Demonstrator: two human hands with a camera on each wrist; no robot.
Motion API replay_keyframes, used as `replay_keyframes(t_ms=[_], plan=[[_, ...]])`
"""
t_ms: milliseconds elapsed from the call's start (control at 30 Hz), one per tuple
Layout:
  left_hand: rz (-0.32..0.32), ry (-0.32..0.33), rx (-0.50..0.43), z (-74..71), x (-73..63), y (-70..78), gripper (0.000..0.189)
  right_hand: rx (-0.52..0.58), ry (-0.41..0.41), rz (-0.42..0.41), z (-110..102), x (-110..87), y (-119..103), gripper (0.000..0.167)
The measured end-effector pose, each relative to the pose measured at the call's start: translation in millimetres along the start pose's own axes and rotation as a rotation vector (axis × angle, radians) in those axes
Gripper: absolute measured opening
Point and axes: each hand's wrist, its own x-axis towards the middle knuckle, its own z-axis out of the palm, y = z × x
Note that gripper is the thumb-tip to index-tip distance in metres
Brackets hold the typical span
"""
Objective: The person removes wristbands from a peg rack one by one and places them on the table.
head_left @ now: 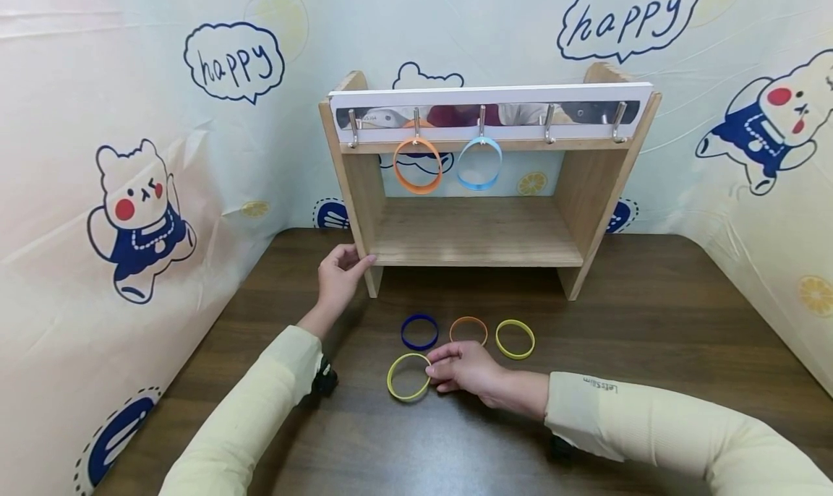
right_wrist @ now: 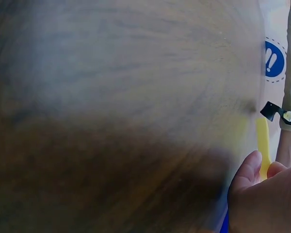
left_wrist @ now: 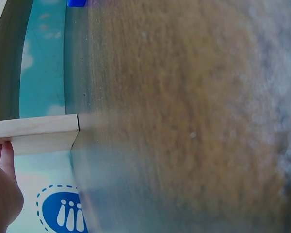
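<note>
Gripping the near yellow ring (head_left: 389, 382) only at its three o'clock edge could let it be twisted or dropped, since so thin a band is easily rolled between fingertips. The dark blue ring (head_left: 419, 348), at ten o'clock from the right hand (head_left: 470, 372), and the flat orange ring (head_left: 468, 319), at twelve and partly covered by that hand, could be nudged by a low sweep, as could the far yellow ring (head_left: 517, 356) at two. Should the wooden rack (head_left: 475, 228) be knocked, the hanging orange ring (head_left: 419, 190) and the pale blue ring (head_left: 480, 186), looped on the second and third hooks (head_left: 482, 120) from the left, might be shaken off.

By the right hand, extended from four o'clock with its fingers pointed toward nine, the near yellow ring is clamped between thumb and fingers; whether it is lifted clear of the table (head_left: 651, 351) cannot be told. The left hand (head_left: 336, 279), extended from seven o'clock, is placed at the rack's eight o'clock side, where the upright's edge is pinched, thumb in front and fingers against the outer face.
</note>
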Motion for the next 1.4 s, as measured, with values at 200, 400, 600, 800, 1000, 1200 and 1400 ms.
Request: replay_keyframes(t_ms=[200,400,600,800,1000,1200,1400], plan=[[0.004,0.0,0.0,0.2,0.0,-0.7,0.036,-0.006,-0.005,-0.008,-0.3,-1.0,2.5,0.03],[-0.004,0.007,-0.013,0.9,-0.2,0.6,0.035,-0.003,-0.005,-0.02,0.4,-0.2,5.5,0.029],[-0.008,0.004,0.002,0.7,-0.4,1.0,0.035,-0.018,-0.002,-0.043,1.6,-0.2,5.5,0.031],[0.007,0.005,-0.044,1.7,-0.2,1.6,0.031,-0.055,0.007,-0.071,1.4,-0.9,5.5,0.031],[0.0,0.006,-0.059,1.8,0.4,2.6,0.031,-0.093,0.014,-0.089,1.3,-0.1,5.6,0.03],[0.019,-0.015,-0.06,-0.1,-6.3,24.5,0.028,-0.118,0.016,-0.108,1.0,-0.4,5.8,0.03],[0.02,-0.016,-0.04,-1.2,-13.1,41.1,0.027,-0.148,0.014,-0.133,0.2,-1.6,7.8,0.032]])
